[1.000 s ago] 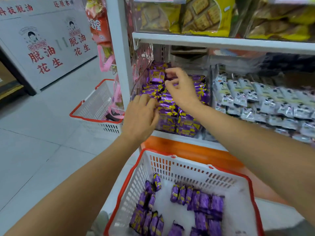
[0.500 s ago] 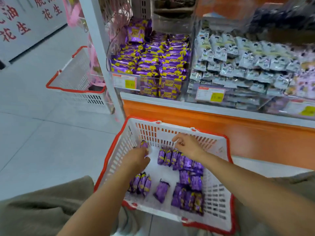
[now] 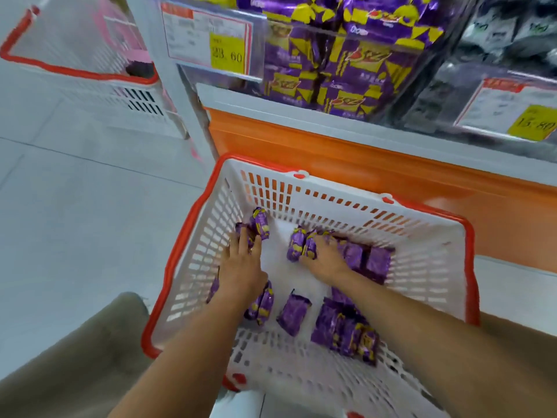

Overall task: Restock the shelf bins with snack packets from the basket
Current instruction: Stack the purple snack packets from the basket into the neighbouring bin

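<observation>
Hands are both down inside the white basket with the red rim. The left hand has its fingers stretched and spread, their tips resting on a couple of purple packets by the basket's far-left wall, not curled round them. The right hand has its fingers bent down into a row of upright packets just ahead of it; the fingertips are hidden among the wrappers, so I cannot tell whether it grips any.

More purple packets lie behind the hands, toward the wrists: a pair beside the left wrist, a single one between the forearms, and a cluster under the right forearm.

Beyond the hands, above an orange panel, the clear shelf bin holds matching purple and yellow packets, with a price tag to its left. A bin of grey packets sits right of it. A second basket stands on the floor, well left of the left hand.
</observation>
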A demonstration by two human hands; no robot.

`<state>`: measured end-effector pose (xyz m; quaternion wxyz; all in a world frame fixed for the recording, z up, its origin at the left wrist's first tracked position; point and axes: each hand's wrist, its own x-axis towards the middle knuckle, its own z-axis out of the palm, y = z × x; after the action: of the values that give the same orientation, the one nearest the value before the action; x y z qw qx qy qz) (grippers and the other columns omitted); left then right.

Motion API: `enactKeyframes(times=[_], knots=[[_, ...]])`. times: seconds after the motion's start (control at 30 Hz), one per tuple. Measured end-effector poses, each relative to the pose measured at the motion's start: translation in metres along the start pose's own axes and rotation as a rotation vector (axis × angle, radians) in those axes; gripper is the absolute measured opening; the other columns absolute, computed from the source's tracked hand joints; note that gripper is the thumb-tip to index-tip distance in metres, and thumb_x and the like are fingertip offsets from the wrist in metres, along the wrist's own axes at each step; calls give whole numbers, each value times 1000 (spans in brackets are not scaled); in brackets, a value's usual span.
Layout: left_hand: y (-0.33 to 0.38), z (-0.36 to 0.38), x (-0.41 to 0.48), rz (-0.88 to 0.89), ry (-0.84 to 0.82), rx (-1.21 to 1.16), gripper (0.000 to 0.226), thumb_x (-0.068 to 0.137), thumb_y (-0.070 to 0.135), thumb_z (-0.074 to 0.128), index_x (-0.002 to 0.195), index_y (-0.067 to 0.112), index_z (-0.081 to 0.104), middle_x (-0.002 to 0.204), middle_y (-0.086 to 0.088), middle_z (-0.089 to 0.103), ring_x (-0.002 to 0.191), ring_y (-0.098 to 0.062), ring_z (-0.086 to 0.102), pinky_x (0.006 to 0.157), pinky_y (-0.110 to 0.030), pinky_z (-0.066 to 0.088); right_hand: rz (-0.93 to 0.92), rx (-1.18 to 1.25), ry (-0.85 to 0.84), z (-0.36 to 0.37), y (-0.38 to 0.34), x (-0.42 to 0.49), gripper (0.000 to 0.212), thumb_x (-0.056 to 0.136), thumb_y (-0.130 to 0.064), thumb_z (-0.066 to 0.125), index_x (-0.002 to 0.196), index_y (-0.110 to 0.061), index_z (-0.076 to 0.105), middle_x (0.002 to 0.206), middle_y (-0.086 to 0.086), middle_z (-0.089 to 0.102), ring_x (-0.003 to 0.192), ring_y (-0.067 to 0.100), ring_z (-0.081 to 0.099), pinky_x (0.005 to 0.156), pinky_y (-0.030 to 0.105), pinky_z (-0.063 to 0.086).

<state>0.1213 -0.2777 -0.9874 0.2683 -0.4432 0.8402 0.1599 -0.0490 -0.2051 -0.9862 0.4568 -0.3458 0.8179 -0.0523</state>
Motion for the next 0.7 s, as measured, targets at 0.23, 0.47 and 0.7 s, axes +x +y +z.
enactKeyframes(times=[0.23, 0.47, 0.7], knots=[[-7, 23, 16, 13, 42, -53, 77, 94, 36, 51, 155, 18, 7, 162, -7, -12, 148, -36, 3, 116, -46, 24, 32, -223, 306, 37, -15, 27, 79, 86, -53, 63, 142, -9, 28, 137, 16, 29, 130, 34, 32, 93, 42, 44], [-14, 28, 17, 29, 61, -124, 74, 94, 30, 50, 155, 19, 9, 162, -3, -12, 148, -33, 3, 112, -45, 32, 27, -368, 331, 43, -29, 39, 74, 85, -55, 61, 134, -8, 32, 134, 21, 33, 122, 35, 37, 93, 38, 43], [-16, 28, 18, 27, 76, -133, 72, 92, 26, 48, 154, 20, 11, 162, 0, -7, 146, -31, 5, 111, -47, 34, -26, -479, 250, 47, -41, 47, 59, 88, -29, 60, 136, -20, 28, 132, 25, 29, 113, 38, 39, 61, 34, 41]])
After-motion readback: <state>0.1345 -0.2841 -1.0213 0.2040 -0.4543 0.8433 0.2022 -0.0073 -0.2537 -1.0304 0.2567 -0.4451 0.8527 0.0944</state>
